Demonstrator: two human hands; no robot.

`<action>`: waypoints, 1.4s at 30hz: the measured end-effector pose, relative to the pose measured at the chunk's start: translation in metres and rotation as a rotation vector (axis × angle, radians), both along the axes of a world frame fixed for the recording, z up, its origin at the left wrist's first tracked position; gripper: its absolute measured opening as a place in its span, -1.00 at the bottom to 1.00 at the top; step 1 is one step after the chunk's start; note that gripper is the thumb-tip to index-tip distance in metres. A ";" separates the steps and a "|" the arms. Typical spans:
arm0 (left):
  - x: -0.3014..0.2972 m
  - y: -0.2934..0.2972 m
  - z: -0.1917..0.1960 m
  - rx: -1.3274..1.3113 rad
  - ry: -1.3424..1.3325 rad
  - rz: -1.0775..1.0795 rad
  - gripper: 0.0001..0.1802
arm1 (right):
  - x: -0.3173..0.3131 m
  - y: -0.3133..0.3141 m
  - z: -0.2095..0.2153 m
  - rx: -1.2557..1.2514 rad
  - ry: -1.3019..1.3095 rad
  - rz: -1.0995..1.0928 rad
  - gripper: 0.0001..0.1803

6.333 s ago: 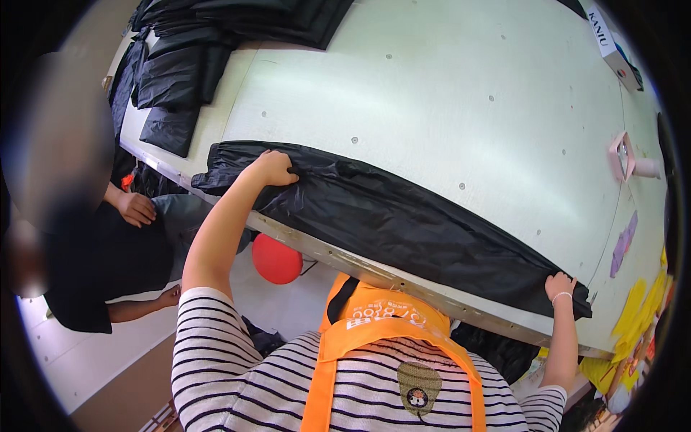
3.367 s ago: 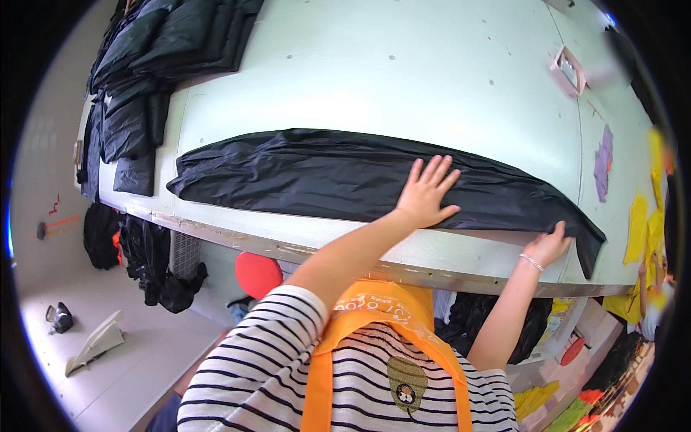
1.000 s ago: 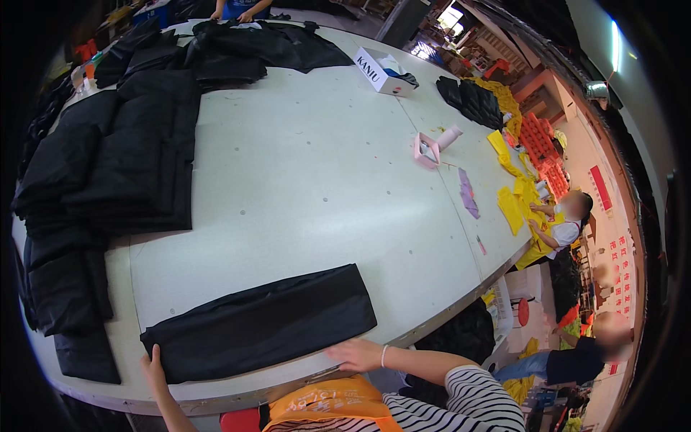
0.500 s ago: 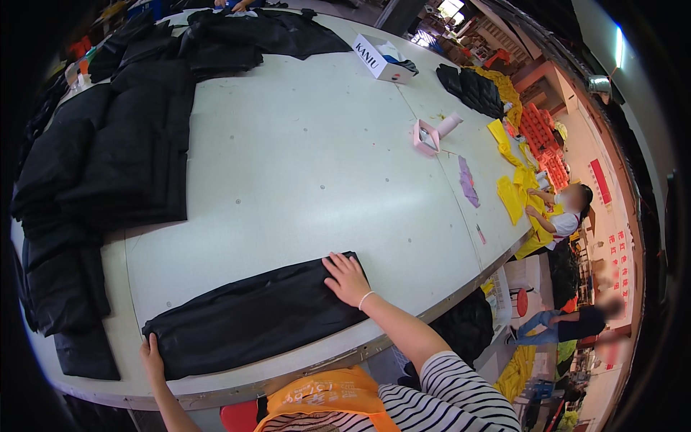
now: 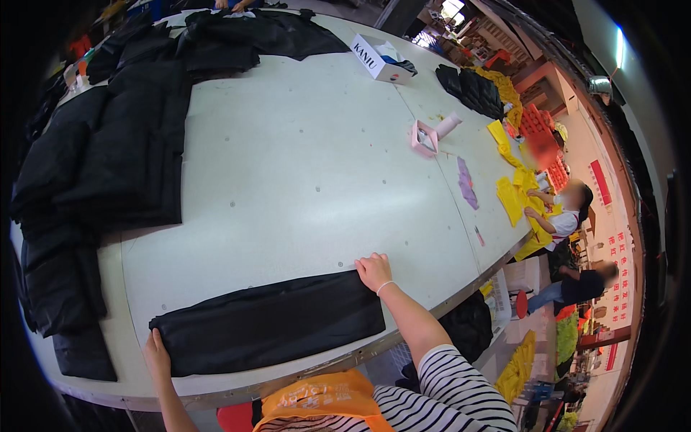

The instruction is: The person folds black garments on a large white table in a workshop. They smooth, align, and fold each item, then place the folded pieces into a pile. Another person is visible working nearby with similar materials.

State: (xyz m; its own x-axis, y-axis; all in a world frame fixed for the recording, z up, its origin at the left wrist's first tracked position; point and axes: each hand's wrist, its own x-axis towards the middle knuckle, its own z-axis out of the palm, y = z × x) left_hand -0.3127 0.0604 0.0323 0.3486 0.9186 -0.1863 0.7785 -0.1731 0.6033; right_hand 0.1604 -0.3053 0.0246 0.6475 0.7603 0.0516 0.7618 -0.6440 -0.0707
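Note:
A long folded piece of black cloth (image 5: 266, 324) lies flat along the near edge of the table, its surface fairly smooth. At its left end my left hand (image 5: 157, 354) grips the edge, closed on the cloth. My right hand (image 5: 373, 272), with a thin white band at the wrist, is closed around the far right corner. The fingertips under the fabric are hidden on both sides.
Tall stacks of folded black cloth (image 5: 119, 165) line the table's left side. A white box (image 5: 381, 59), a pink container (image 5: 424, 138) and a purple cloth scrap (image 5: 466, 183) lie farther off. On the right, another person (image 5: 565, 209) handles yellow cloth (image 5: 512, 199).
My right hand has slid rightward from lying spread on the cloth to gripping its corner. The cloth's right end reaches farther right and looks flatter. My left hand stays at the left end.

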 end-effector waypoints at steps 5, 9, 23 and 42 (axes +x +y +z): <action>0.010 -0.006 -0.011 0.047 -0.120 -0.018 -0.49 | 0.012 -0.008 0.017 -0.183 0.032 0.096 -0.66; 0.019 -0.010 -0.018 0.081 -0.128 -0.026 -0.49 | 0.068 0.001 0.070 -0.386 -0.097 -0.027 -0.71; 0.110 -0.079 -0.010 0.003 -0.140 -0.082 -0.47 | 0.256 0.002 0.441 0.056 -0.405 -0.586 -0.37; 0.201 -0.163 -0.010 -0.011 -0.211 -0.106 -0.45 | 0.160 -0.171 0.164 -0.402 0.295 -0.103 -0.38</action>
State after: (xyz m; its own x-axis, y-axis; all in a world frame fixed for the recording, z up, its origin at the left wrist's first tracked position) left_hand -0.1114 -0.1026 0.0227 0.4752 0.8731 -0.1090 0.6131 -0.2397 0.7528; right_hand 0.3206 -0.4763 0.1891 0.6627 0.6140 -0.4288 0.6781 -0.7350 -0.0045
